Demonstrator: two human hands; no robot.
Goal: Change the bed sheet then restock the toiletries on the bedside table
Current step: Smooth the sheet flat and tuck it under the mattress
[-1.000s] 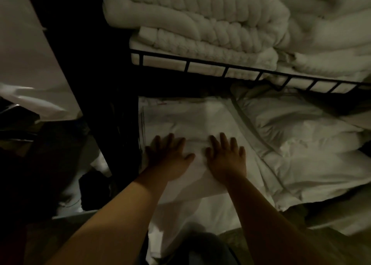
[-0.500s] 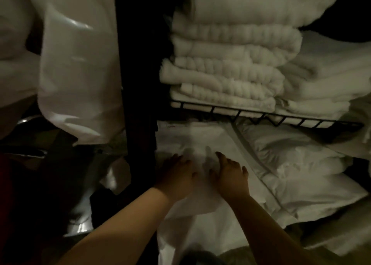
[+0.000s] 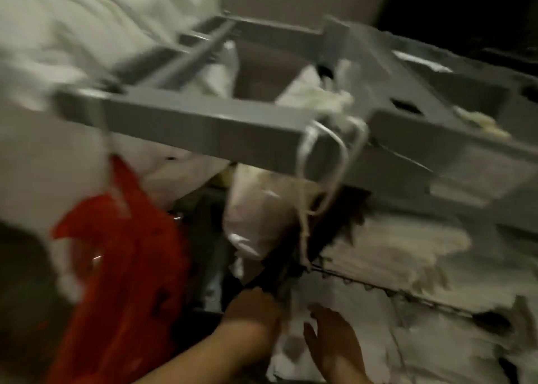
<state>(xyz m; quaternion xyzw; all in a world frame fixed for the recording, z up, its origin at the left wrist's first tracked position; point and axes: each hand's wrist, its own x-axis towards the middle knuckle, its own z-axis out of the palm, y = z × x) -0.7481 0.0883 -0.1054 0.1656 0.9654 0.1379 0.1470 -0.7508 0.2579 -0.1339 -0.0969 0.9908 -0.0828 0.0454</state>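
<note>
Head view is badly blurred and dim, tilted across a linen cart. Both hands sit at the bottom edge, reaching into the lower shelf. The left hand [image 3: 252, 311] is at the dark upright of the cart, its fingers bent toward the edge of the folded white sheet [image 3: 294, 351]; whether it actually grips the cloth I cannot tell through the blur. The right hand [image 3: 332, 340] lies just beside it on top of the same sheet, fingers stretched fairly straight and spread, pressing rather than clutching.

That sheet lies on the lower shelf, under a thin wire shelf edge [image 3: 378, 289] that runs off to the right. Above the wire rests a stack of folded white towels [image 3: 407, 246].

Higher up, a grey metal frame [image 3: 203, 127] crosses the picture from left to right, with a bent wire hook [image 3: 329, 162] hanging over its front bar. A pale plastic bag [image 3: 256, 220] hangs below the frame, near the hook. To the left hangs a red bag [image 3: 122, 261], and above it bulges a large heap of white linen [image 3: 72, 34].
</note>
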